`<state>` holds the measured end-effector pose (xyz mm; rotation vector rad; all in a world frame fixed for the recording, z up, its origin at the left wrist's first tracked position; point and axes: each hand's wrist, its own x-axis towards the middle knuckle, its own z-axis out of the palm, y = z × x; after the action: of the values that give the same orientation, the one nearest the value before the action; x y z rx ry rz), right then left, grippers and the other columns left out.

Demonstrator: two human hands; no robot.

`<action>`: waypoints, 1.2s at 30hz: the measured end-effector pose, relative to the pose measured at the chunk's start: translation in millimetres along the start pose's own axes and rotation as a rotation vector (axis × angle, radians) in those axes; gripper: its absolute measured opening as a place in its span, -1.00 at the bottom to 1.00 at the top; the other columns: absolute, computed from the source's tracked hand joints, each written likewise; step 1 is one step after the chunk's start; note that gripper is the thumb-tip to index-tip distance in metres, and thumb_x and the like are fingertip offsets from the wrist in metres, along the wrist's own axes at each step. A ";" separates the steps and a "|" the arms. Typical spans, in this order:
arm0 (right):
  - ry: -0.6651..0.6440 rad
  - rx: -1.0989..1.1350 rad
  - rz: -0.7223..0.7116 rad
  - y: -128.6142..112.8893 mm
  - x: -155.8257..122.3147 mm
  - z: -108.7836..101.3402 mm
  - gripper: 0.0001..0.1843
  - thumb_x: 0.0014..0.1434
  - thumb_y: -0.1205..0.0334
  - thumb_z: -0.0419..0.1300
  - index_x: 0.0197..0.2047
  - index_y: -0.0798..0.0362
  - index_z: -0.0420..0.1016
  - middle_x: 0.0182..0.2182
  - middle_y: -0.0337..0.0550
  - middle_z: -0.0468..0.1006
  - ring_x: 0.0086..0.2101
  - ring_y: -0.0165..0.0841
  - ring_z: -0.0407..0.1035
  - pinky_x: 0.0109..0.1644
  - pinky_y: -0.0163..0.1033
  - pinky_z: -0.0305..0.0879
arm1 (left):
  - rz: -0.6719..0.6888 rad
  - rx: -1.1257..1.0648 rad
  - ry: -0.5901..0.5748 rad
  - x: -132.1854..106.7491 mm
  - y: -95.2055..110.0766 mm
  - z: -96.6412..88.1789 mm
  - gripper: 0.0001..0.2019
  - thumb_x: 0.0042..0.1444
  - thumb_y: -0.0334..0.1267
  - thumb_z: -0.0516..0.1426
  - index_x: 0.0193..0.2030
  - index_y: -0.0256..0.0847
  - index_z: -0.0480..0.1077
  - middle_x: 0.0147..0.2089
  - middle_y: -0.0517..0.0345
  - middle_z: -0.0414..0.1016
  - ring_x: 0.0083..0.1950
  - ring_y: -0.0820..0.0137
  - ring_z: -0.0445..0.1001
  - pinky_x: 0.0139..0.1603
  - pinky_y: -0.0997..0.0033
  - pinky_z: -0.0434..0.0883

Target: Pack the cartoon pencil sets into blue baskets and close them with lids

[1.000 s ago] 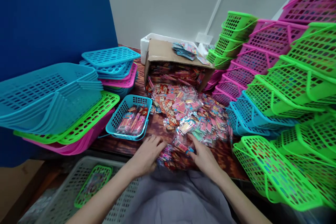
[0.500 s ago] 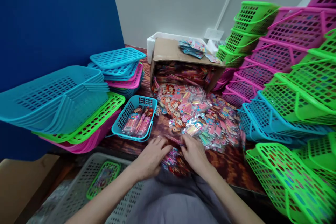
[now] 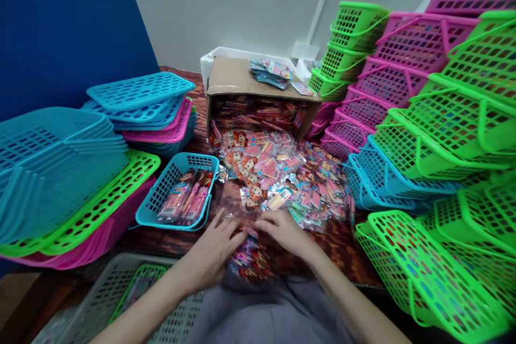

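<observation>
My left hand (image 3: 212,250) and my right hand (image 3: 282,230) lie close together on a small heap of cartoon-printed packets (image 3: 250,258) at the table's near edge, fingers curled onto them. A bigger pile of the same packets (image 3: 282,177) spreads just beyond, spilling from a cardboard box (image 3: 242,78) lying on its side. Left of my left hand stands a small blue basket (image 3: 161,209) holding a few long pink packets (image 3: 183,199).
Flat stacks of blue, green and pink lids (image 3: 72,172) fill the left; more blue and pink ones (image 3: 141,102) sit behind. Tilted stacks of green, pink and blue baskets (image 3: 423,118) crowd the right. A grey crate (image 3: 100,301) with a green basket sits below left.
Both hands drew together over the near heap of packets, the right moving left. The camera shifted, sliding the scene slightly left.
</observation>
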<state>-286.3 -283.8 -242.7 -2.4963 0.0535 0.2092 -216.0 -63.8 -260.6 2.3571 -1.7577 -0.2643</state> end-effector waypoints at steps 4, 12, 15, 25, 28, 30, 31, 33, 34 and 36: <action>0.135 -0.489 -0.045 29.3 9.6 -22.4 -0.58 0.24 0.52 0.00 0.08 0.06 0.48 0.03 0.02 0.53 0.09 -0.18 0.29 0.18 -0.06 0.10 | 0.016 -0.054 0.028 -1.3 -1.2 0.2 -0.15 -0.24 -0.53 0.09 0.31 -0.13 0.10 0.26 -0.05 0.22 0.34 0.16 0.14 0.47 -0.04 -0.18; 0.120 -0.773 0.027 49.6 7.7 -42.8 -0.78 0.19 0.43 0.14 -0.08 0.17 0.48 -0.09 0.15 0.46 -0.04 -0.05 0.28 0.09 0.02 0.17 | -0.044 -0.128 0.013 -3.8 3.2 3.0 0.02 -0.22 -0.58 0.04 0.45 -0.07 -0.19 0.36 0.01 0.14 0.35 0.18 0.10 0.40 0.03 0.00; 0.080 -0.671 0.022 50.6 -6.1 -45.0 -0.79 0.25 0.22 0.19 -0.07 0.11 0.48 -0.05 0.10 0.43 -0.02 -0.06 0.26 0.02 -0.05 0.23 | -0.076 -0.111 -0.019 1.3 4.9 0.3 -0.13 -0.20 -0.53 0.07 0.36 -0.12 0.04 0.24 -0.04 0.25 0.25 0.13 0.21 0.29 0.05 0.14; 0.121 -0.773 0.105 62.7 -19.1 -37.0 -0.56 0.16 0.53 0.07 0.11 0.16 0.39 -0.08 0.11 0.48 -0.02 -0.05 0.24 0.05 0.00 0.09 | -0.045 -0.110 0.012 -1.7 0.1 13.8 -0.13 -0.20 -0.53 0.06 0.36 -0.16 0.03 0.39 0.00 0.16 0.40 0.14 0.04 0.38 0.03 0.01; 0.015 -0.690 0.071 61.8 -21.5 -43.4 -0.67 0.11 0.57 0.06 -0.13 0.09 0.50 -0.17 0.01 0.51 -0.09 -0.14 0.29 -0.03 -0.10 0.12 | -0.054 -0.117 0.007 -1.7 0.9 12.4 -0.16 -0.17 -0.52 0.06 0.36 -0.16 0.06 0.38 0.00 0.19 0.39 0.14 0.08 0.38 0.03 0.02; -0.061 -0.638 -0.032 56.7 -20.8 -47.0 -0.71 0.13 0.56 0.05 -0.26 0.05 0.51 -0.21 -0.05 0.50 -0.12 -0.20 0.30 -0.10 -0.17 0.14 | -0.058 -0.114 0.003 -0.9 1.7 10.5 -0.15 -0.16 -0.52 0.06 0.37 -0.16 0.04 0.39 0.00 0.19 0.39 0.14 0.09 0.37 0.03 0.03; -0.096 -0.635 -0.103 52.7 -19.0 -47.3 -0.72 0.15 0.55 0.05 -0.28 0.04 0.51 -0.22 -0.06 0.50 -0.13 -0.21 0.31 -0.11 -0.18 0.14 | -0.062 -0.110 -0.003 -0.4 2.0 10.0 -0.14 -0.16 -0.52 0.06 0.38 -0.16 0.02 0.39 0.00 0.18 0.39 0.14 0.09 0.37 0.03 0.03; -0.135 -0.675 -0.253 43.3 -11.3 -44.0 -0.72 0.19 0.51 0.04 -0.21 0.04 0.52 -0.19 -0.05 0.50 -0.12 -0.21 0.31 -0.08 -0.16 0.16 | -0.076 -0.097 -0.020 0.5 2.0 10.2 -0.08 -0.18 -0.52 0.06 0.41 -0.14 -0.04 0.41 0.01 0.16 0.38 0.14 0.09 0.37 0.02 0.03; -0.135 -0.706 -0.324 38.6 -5.6 -40.7 -0.71 0.22 0.49 0.04 -0.12 0.05 0.51 -0.14 -0.03 0.50 -0.09 -0.20 0.31 -0.04 -0.14 0.17 | -0.084 -0.089 -0.029 0.9 1.8 11.0 -0.06 -0.19 -0.52 0.06 0.42 -0.14 -0.07 0.41 0.01 0.15 0.39 0.14 0.09 0.37 0.02 0.03; -0.104 -0.750 -0.450 31.3 7.9 -33.2 -0.63 0.24 0.42 0.07 0.09 0.06 0.44 0.02 0.04 0.45 0.03 -0.15 0.26 0.05 -0.09 0.16 | -0.091 -0.081 -0.037 1.6 1.6 12.9 -0.05 -0.22 -0.52 0.06 0.42 -0.12 -0.06 0.42 0.02 0.14 0.39 0.15 0.08 0.37 0.03 0.03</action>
<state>-276.7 -328.7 -236.1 -3.1325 -0.7508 0.1888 -220.3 -66.3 -272.7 2.3916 -1.6254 -0.3874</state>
